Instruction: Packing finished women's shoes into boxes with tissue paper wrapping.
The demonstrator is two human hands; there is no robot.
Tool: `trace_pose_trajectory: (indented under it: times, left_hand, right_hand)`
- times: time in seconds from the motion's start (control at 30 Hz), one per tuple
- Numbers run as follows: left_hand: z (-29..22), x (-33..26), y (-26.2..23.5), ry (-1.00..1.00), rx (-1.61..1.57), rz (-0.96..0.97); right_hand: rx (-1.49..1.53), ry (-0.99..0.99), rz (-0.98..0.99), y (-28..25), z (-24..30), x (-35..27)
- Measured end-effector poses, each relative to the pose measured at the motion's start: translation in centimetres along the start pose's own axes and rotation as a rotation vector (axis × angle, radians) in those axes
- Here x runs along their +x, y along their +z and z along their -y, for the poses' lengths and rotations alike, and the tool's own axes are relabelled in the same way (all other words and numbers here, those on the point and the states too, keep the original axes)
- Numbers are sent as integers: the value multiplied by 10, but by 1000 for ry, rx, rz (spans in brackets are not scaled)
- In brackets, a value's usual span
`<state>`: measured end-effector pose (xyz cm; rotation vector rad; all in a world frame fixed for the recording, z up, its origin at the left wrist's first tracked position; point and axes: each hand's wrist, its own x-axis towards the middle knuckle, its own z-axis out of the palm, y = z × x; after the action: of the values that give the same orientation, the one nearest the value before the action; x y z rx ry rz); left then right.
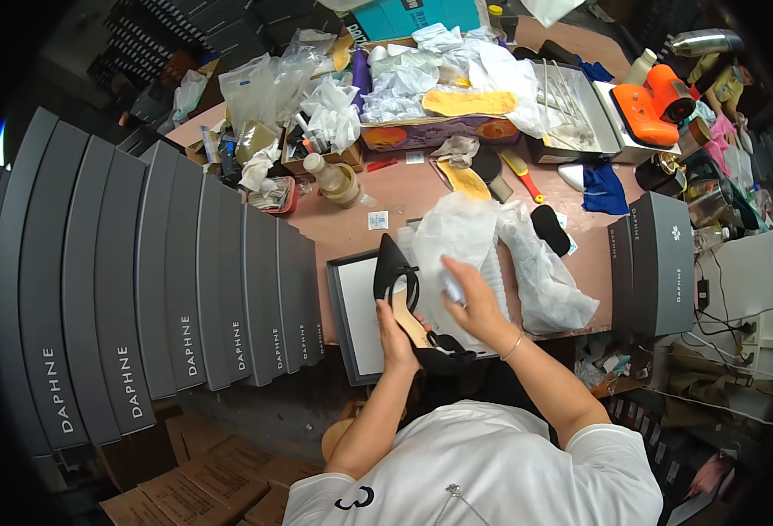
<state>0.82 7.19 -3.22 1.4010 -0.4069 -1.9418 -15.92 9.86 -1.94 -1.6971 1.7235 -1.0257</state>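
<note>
My left hand is closed around the side of a black pointed-toe shoe with a beige insole and a black bow near its heel end. The toe points away from me. Just right of the shoe, my right hand hovers over white tissue paper, with a small whitish, shiny thing between its thumb and fingers that I cannot make out. Under the hands lies an open grey shoebox with a white inside, partly covered. A second bundle of white tissue rests to the right.
Tall rows of grey shoeboxes stand at left, with more boxes at right. Farther back are a carton of crumpled paper, a pump bottle, a brush, a black oval pad and an orange device.
</note>
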Motion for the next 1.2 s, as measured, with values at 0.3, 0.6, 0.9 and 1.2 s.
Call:
trace_pose_trajectory:
  times: [0.3,0.6,0.9,1.2]
  left_hand:
    - [-14,-23,-25,-122,-172,155]
    - [13,-53,-41,-77,-131,69]
    - [-14,-55,-33,47,-163,152]
    - [-6,-63,-76,1,-52,227]
  right_hand:
    - [-372,-180,118,12,8,20]
    - [-480,-467,142,31,36,-19]
    - [160,-98,209,45,70,-25]
    - [-241,-277,324,91,73,-38]
